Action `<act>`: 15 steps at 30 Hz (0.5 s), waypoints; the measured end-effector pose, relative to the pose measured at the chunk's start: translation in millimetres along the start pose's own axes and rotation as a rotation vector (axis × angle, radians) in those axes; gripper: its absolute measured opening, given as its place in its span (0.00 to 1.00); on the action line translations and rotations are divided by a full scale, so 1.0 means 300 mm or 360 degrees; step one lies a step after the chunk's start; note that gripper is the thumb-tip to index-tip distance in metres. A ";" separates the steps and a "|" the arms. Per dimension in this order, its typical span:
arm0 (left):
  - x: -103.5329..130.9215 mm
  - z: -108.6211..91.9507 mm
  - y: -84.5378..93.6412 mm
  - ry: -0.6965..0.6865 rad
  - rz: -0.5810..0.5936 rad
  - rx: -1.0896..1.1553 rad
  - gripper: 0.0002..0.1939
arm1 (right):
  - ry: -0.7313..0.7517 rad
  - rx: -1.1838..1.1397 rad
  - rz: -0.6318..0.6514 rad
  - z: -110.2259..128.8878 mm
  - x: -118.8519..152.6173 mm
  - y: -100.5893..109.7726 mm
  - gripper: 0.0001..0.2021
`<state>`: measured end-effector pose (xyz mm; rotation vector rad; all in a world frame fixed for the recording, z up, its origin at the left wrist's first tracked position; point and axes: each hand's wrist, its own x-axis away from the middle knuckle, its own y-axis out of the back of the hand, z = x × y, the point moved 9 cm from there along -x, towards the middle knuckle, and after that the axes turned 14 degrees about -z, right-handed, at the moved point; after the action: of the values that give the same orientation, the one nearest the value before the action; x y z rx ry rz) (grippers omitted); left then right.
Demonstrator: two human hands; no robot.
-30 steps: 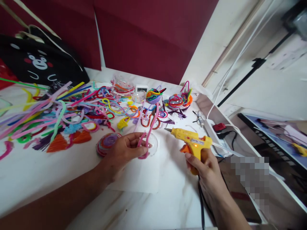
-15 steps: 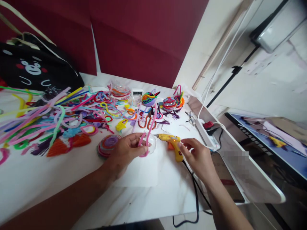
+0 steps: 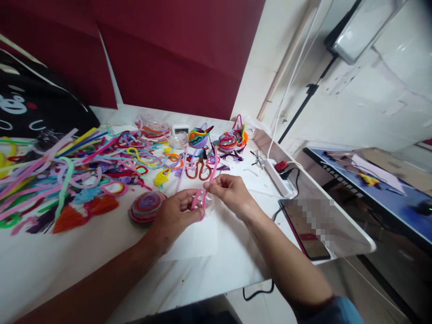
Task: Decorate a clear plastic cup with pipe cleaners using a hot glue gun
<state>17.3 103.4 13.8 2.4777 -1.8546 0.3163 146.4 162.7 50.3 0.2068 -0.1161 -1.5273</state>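
Holding a bent, fuzzy pink pipe cleaner (image 3: 215,167), mid-frame, in closed grip of left hand (image 3: 175,215). Pinching it higher with right hand (image 3: 232,194).

Upper left of frame, I see black bag (image 3: 50,105), white face print on its front. Dark red panel (image 3: 178,54) fills upper middle, behind table. Near centre I make out small white digital display (image 3: 180,129). Right of centre: eyeglasses (image 3: 259,160), then white power strip (image 3: 279,182) with red plug (image 3: 281,167). Below those, I see dark-screened device (image 3: 300,229), partly pixelated. Upper right: black pole (image 3: 297,119). Right edge: blue panel (image 3: 388,203), white-lettered black border.
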 end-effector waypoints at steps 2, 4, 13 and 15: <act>0.001 -0.002 -0.004 0.0041 0.0006 0.0007 0.23 | -0.0056 -0.0098 0.0008 -0.007 0.003 -0.004 0.21; 0.000 -0.003 -0.006 0.0064 0.0000 0.0030 0.23 | -0.0090 -0.0154 -0.0006 -0.009 0.007 -0.001 0.20; -0.004 0.008 -0.003 0.0112 -0.0050 0.0132 0.23 | -0.0061 -0.0267 -0.0037 -0.009 0.011 0.005 0.17; -0.001 0.007 -0.003 0.0120 -0.0062 0.0136 0.23 | -0.0055 -0.0269 -0.0038 -0.009 0.012 0.006 0.17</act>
<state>18.5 103.7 11.9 2.5141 -1.7986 0.4902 148.9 159.2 47.8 0.0474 -0.0120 -1.5561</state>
